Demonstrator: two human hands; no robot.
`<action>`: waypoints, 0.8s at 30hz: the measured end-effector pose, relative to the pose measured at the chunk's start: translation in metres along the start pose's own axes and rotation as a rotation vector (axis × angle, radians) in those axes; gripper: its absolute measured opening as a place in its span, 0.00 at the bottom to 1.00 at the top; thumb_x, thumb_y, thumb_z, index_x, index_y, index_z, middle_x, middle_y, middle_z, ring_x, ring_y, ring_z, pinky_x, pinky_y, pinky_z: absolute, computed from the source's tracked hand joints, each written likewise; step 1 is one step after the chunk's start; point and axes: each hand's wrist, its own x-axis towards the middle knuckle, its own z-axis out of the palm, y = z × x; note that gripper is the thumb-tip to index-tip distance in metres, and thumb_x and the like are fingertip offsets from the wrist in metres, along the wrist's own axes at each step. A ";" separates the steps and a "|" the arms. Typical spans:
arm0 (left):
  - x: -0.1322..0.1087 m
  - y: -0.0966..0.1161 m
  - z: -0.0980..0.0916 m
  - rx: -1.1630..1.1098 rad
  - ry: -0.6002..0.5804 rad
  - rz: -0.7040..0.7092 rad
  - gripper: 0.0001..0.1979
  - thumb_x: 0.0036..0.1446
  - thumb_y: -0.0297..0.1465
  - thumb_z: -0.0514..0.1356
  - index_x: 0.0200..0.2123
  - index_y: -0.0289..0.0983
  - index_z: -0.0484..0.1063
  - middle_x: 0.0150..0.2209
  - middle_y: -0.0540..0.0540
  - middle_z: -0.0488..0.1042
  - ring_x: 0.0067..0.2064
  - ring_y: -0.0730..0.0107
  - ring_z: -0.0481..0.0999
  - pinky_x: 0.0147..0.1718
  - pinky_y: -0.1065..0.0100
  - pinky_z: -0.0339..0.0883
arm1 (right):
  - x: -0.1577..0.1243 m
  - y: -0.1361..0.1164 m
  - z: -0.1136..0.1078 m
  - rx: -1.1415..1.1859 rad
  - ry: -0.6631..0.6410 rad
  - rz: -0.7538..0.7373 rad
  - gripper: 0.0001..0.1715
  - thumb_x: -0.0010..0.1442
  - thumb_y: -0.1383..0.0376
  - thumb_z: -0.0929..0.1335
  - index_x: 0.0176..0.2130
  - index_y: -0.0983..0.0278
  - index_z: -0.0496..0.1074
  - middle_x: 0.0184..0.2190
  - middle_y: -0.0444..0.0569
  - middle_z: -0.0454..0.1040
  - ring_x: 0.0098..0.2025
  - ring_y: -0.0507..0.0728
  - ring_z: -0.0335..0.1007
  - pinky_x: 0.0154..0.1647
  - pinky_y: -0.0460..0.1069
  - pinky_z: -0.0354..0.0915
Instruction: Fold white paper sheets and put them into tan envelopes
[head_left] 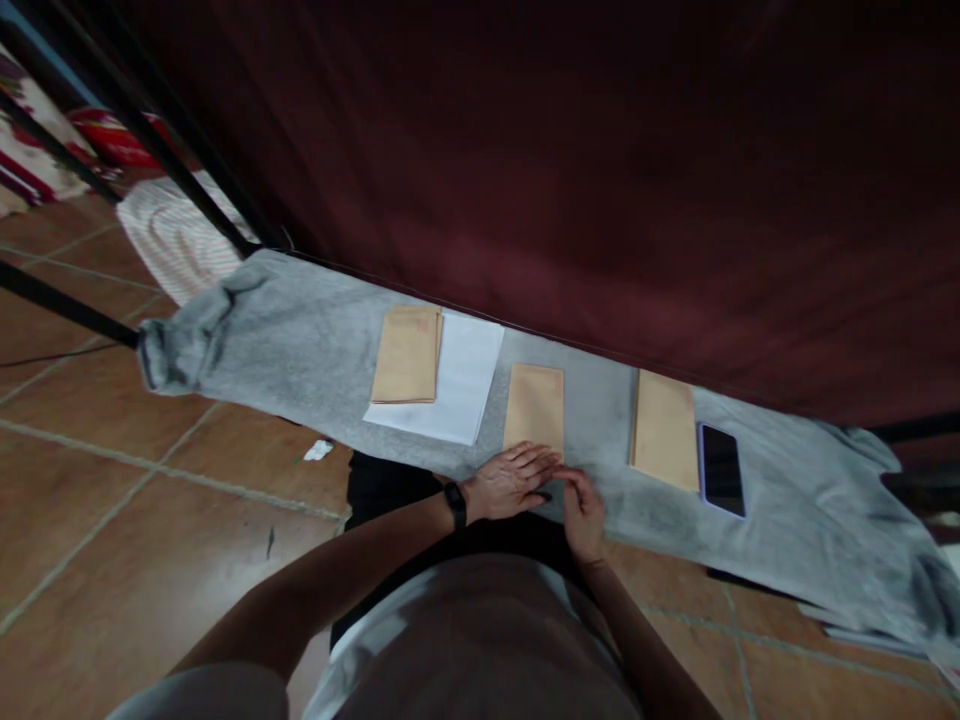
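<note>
A brown paper envelope (535, 405) lies on the grey cloth in front of me. Across its near end my left hand (514, 482) rests flat, palm down, with a dark band on the wrist. Close against those fingertips is my right hand (583, 515), its index finger reaching left to the envelope's near right corner. The other right fingers are curled, and whatever they may hold is hidden. To the left, a stack of brown envelopes (407, 355) sits on white paper sheets (466, 380). Another brown envelope stack (665, 430) lies to the right.
A phone (722, 470) in a purple case lies beside the right stack. Grey cloth (300, 330) covers the long narrow surface. A dark red curtain (540, 200) hangs along its far edge. Black metal bars (67, 305) stand at left, and a white scrap (318, 450) lies on the tiled floor.
</note>
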 end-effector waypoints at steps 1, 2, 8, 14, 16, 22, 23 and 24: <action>-0.002 0.000 0.000 0.000 0.000 0.011 0.30 0.68 0.42 0.52 0.69 0.38 0.54 0.69 0.44 0.59 0.72 0.62 0.51 0.70 0.57 0.42 | 0.005 0.000 0.000 -0.006 -0.027 -0.003 0.17 0.69 0.61 0.59 0.45 0.60 0.74 0.43 0.51 0.78 0.47 0.60 0.74 0.51 0.57 0.70; -0.003 0.001 0.000 -0.002 0.003 0.025 0.31 0.68 0.42 0.53 0.69 0.38 0.54 0.69 0.43 0.60 0.72 0.61 0.52 0.69 0.57 0.42 | 0.011 0.000 0.000 -0.023 -0.060 -0.013 0.19 0.70 0.60 0.58 0.49 0.60 0.74 0.47 0.52 0.78 0.51 0.61 0.73 0.53 0.58 0.69; -0.007 0.001 0.003 -0.017 0.015 0.030 0.27 0.65 0.43 0.56 0.65 0.42 0.62 0.63 0.43 0.69 0.68 0.60 0.60 0.69 0.56 0.47 | 0.060 0.009 0.008 -0.376 -0.447 -0.262 0.28 0.73 0.59 0.53 0.67 0.57 0.60 0.66 0.49 0.64 0.68 0.57 0.58 0.68 0.60 0.56; -0.008 -0.001 0.011 -0.031 -0.005 0.020 0.29 0.66 0.43 0.55 0.67 0.40 0.60 0.66 0.43 0.65 0.70 0.60 0.56 0.69 0.58 0.45 | 0.101 0.021 0.018 -0.625 -0.550 -0.388 0.29 0.74 0.61 0.54 0.71 0.59 0.53 0.72 0.49 0.50 0.73 0.58 0.46 0.72 0.61 0.47; -0.008 -0.002 0.010 -0.039 -0.017 0.041 0.31 0.67 0.44 0.54 0.69 0.39 0.55 0.69 0.44 0.60 0.72 0.61 0.52 0.70 0.59 0.42 | 0.113 0.023 0.021 -0.654 -0.539 -0.377 0.30 0.73 0.62 0.55 0.71 0.61 0.52 0.73 0.50 0.48 0.73 0.59 0.44 0.72 0.61 0.46; -0.007 -0.002 0.003 -0.063 -0.063 0.043 0.33 0.68 0.44 0.51 0.71 0.41 0.48 0.72 0.46 0.50 0.73 0.63 0.45 0.70 0.59 0.38 | 0.142 0.026 0.035 -0.722 -0.475 -0.286 0.32 0.73 0.57 0.54 0.71 0.65 0.52 0.72 0.54 0.48 0.73 0.61 0.45 0.72 0.61 0.43; -0.007 -0.002 0.003 -0.063 -0.072 0.037 0.33 0.68 0.44 0.51 0.71 0.41 0.48 0.72 0.47 0.50 0.73 0.64 0.45 0.70 0.60 0.38 | 0.143 0.026 0.036 -0.730 -0.467 -0.277 0.32 0.73 0.57 0.53 0.71 0.65 0.51 0.72 0.54 0.48 0.73 0.61 0.45 0.72 0.61 0.43; -0.007 -0.002 0.003 -0.064 -0.077 0.034 0.33 0.68 0.44 0.51 0.71 0.42 0.48 0.73 0.47 0.50 0.73 0.64 0.45 0.70 0.60 0.38 | 0.144 0.025 0.037 -0.739 -0.459 -0.270 0.32 0.74 0.57 0.53 0.71 0.66 0.51 0.72 0.55 0.48 0.73 0.61 0.45 0.72 0.61 0.43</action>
